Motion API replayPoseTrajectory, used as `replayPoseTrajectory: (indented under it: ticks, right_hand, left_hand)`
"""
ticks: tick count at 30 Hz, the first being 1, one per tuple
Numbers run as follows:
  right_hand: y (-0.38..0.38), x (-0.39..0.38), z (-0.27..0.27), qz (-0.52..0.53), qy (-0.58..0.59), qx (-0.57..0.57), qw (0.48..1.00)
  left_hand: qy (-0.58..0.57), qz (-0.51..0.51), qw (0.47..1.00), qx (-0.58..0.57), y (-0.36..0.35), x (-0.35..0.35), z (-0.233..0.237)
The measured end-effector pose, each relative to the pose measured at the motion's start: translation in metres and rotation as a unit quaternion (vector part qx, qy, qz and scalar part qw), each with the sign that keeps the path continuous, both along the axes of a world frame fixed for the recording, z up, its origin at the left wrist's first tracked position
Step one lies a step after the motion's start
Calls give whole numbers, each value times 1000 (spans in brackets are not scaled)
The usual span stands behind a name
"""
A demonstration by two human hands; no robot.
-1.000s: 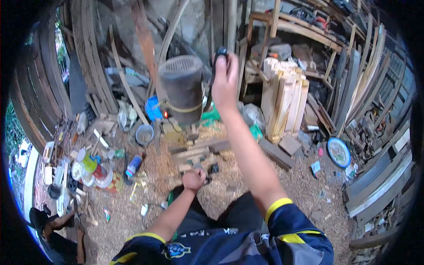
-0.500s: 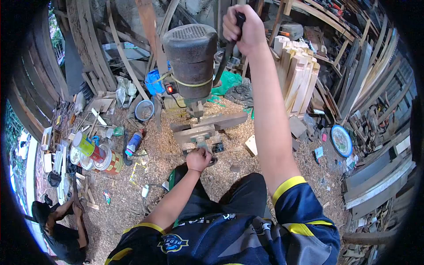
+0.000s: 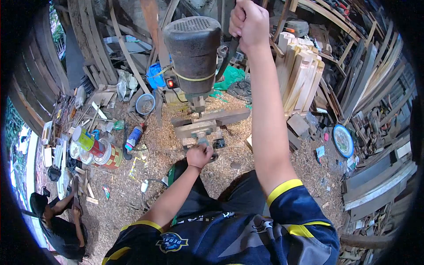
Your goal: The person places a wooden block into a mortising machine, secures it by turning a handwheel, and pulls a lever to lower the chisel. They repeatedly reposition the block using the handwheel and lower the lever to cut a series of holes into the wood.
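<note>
Before me stands a drill-press-like machine with a dark motor housing, a yellow band round it and a lit red switch. My right hand is raised high, wrapped round the end of the machine's curved lever. My left hand is closed at the front of the clamp under the machine; its fingers seem to grip a crank handle, mostly hidden. A wooden piece sits in the clamp, with a longer board behind it. Above the wood points the bit.
Wood shavings cover the floor. Stacked paint buckets and a spray can stand left. Cut wooden posts lean at the back right, near a round blue-rimmed tray. At lower left, another person crouches, holding a long piece.
My right hand has risen a little with the lever. My left hand stays at the clamp. The view has shifted slightly.
</note>
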State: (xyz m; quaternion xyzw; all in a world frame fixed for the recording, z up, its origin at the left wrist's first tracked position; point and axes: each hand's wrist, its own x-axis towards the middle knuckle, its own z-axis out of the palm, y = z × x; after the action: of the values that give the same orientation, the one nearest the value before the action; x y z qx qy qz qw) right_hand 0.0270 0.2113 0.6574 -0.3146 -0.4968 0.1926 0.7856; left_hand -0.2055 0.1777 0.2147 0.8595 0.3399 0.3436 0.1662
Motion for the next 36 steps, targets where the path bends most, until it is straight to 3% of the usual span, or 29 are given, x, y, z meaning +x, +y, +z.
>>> replayPoseTrajectory:
  ticks: [4,6,10,19,24,32,36]
  right_hand:
    - [-2,6,-6,27,-16,-27,999]
    - [-5,-8,-2,-18,38,18,999]
    - [-7,-7,-3,-15,13,37,999]
    - [48,25,30,13,28,-72,997]
    - [90,38,49,-26,27,-148,988]
    - [103,50,45,-15,34,-125,991]
    - [56,29,35,21,33,-68,997]
  left_hand:
    - [6,-7,1000,8,0,-1,0]
    - [-12,-12,1000,0,0,0,0]
    - [-11,-26,1000,8,3,-1,-3]
    - [-31,-21,999,13,2,2,1]
    - [-16,-9,1000,8,4,2,2]
    - [-23,-8,1000,-11,1,2,4]
    - [-19,-4,1000,-20,2,1,3]
